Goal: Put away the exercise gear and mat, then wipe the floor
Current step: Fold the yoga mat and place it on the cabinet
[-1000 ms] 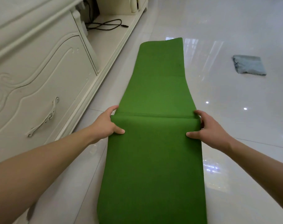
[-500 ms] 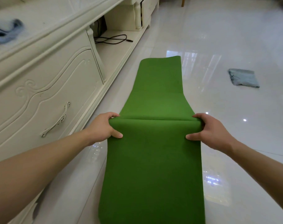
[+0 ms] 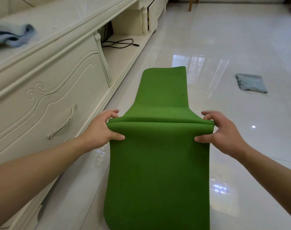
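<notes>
Evenly is the word: the left hand and right hand each pinch a side edge of the mat at its raised fold, thumbs on top. From there it runs toward 12 o'clock along the floor, the cloth lying at 2 o'clock. Keeping both edges level and square should stop the fold skewing.

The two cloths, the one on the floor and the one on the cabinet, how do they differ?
The floor cloth lies flat and folded, well right of the green mat; the cabinet cloth is bunched in a heap on the cabinet top. The floor cloth is plain grey-blue; the cabinet cloth shows darker stripes. Both are bluish, and neither hand touches them.
</notes>
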Available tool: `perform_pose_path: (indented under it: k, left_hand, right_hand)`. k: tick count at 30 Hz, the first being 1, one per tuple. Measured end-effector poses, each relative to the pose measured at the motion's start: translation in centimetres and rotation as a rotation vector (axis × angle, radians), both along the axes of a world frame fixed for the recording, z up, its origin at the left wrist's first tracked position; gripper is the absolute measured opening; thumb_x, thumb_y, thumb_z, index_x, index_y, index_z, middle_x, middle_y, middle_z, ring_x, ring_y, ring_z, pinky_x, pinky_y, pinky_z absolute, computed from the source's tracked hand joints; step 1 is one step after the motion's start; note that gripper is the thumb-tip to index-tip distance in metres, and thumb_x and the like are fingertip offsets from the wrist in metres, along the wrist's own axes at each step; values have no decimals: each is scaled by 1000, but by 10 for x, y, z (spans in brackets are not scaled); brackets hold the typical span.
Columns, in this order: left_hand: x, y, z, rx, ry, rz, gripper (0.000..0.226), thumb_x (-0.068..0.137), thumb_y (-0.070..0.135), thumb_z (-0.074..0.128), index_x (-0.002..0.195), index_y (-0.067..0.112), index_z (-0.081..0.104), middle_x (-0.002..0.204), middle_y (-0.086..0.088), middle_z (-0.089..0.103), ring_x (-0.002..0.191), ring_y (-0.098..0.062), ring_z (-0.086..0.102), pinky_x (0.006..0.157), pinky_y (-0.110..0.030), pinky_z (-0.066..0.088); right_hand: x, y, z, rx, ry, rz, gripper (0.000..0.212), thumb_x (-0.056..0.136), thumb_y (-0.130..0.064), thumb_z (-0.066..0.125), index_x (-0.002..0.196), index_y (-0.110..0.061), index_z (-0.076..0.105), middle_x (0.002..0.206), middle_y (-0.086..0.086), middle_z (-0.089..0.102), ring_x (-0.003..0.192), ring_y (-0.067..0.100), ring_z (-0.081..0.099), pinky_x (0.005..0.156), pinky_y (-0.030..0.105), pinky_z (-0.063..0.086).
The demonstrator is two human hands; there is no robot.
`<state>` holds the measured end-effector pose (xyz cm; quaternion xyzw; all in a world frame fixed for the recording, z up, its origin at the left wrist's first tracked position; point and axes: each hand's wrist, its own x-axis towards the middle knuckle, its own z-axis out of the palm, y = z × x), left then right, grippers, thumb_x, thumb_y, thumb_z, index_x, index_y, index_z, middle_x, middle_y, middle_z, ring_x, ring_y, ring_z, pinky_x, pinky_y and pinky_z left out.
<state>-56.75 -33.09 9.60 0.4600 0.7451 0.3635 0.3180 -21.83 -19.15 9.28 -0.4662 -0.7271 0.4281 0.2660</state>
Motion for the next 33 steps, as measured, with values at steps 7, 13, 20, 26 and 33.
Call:
perform_pose_path:
  k: [7, 13, 20, 26, 33]
  left_hand:
    - [-5, -1, 0, 19, -167, -25, 55, 62, -12, 85, 104, 8, 56, 92, -10, 63, 75, -18, 65, 67, -32, 57]
    - [-3, 0, 3, 56, -238, -21, 50, 71, -12, 79, 109, 5, 52, 87, -6, 63, 70, -10, 66, 62, -22, 54]
    - [-2, 2, 4, 97, -384, 19, 58, 62, 10, 86, 111, 11, 53, 91, -3, 70, 83, -18, 71, 70, -27, 58]
    - [0, 5, 3, 102, -406, 50, 56, 66, 9, 87, 111, 16, 53, 95, -3, 71, 86, -20, 72, 71, -28, 58]
    - [4, 13, -11, 98, -369, 111, 46, 81, 3, 77, 116, 14, 50, 104, -9, 67, 88, -20, 71, 70, -27, 59]
  right_hand:
    - [2, 2, -2, -108, 91, -1, 44, 55, 3, 88, 84, -14, 58, 80, 1, 65, 72, 14, 62, 68, 32, 48]
    - [1, 1, 2, -162, 194, -39, 44, 60, 8, 85, 91, -8, 58, 83, 10, 67, 75, 20, 66, 66, 35, 52]
    - [-1, 1, 5, -209, 282, -65, 44, 64, 8, 82, 98, -9, 60, 90, 12, 72, 82, 26, 71, 71, 40, 56]
    - [-4, 0, 1, -232, 351, -67, 46, 70, 7, 79, 109, -10, 60, 95, 9, 73, 87, 25, 72, 72, 32, 59]
    - [3, -4, -24, -330, 332, 4, 77, 71, -3, 78, 135, -28, 45, 118, 1, 67, 103, 21, 68, 81, 37, 58]
